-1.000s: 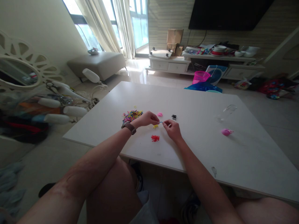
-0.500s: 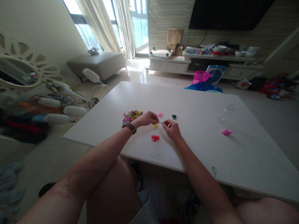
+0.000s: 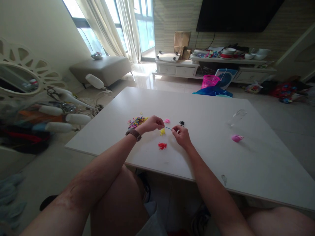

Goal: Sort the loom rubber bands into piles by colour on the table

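Note:
A thin blue rubber band (image 3: 168, 128) is drawn out straight between my two hands, just above the tabletop. My left hand (image 3: 156, 123) pinches its left end, and my right hand (image 3: 180, 134) has closed on the other end. Beside my left wrist lies a mixed pile of coloured rubber bands (image 3: 136, 122), partly covered by that hand. Smaller heaps sit close by: yellow bands (image 3: 162, 131) under the stretched band, pink bands (image 3: 167, 121) behind it, black bands (image 3: 181, 123) beyond my right hand, and red bands (image 3: 162, 146) nearer me.
The white table (image 3: 209, 157) carries a pink object (image 3: 237, 138) and a clear plastic container (image 3: 239, 115) on the right. A small clear item (image 3: 223, 179) lies near the front edge. Past the table stand a pink basket (image 3: 210, 81) and a low cabinet (image 3: 167, 68).
My hands have moved slightly apart, so a longer stretch of the blue rubber band shows between them. The whole view has shifted a little.

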A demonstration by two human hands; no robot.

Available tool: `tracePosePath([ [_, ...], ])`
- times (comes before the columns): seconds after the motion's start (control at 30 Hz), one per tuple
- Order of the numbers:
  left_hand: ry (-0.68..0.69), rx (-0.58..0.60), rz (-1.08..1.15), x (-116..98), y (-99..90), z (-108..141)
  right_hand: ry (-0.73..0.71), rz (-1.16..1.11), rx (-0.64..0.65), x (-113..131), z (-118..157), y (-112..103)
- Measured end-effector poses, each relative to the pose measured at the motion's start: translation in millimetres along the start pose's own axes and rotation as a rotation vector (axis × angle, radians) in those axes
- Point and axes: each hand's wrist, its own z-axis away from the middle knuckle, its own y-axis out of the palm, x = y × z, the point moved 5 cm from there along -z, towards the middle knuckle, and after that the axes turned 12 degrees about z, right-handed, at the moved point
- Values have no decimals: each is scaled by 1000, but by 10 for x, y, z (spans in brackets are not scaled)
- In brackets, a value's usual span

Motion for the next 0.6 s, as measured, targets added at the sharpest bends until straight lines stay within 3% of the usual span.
tracePosePath([
  [0.17, 27, 73, -21, 16, 139, -30, 8, -37, 17, 30, 22, 21],
  [0.37, 40, 84, -17, 40, 172, -22, 27, -82, 32, -14, -9, -50],
  [0.6, 16, 25, 73, 130, 94, -20, 266, -20, -236, -451, -112, -470],
])
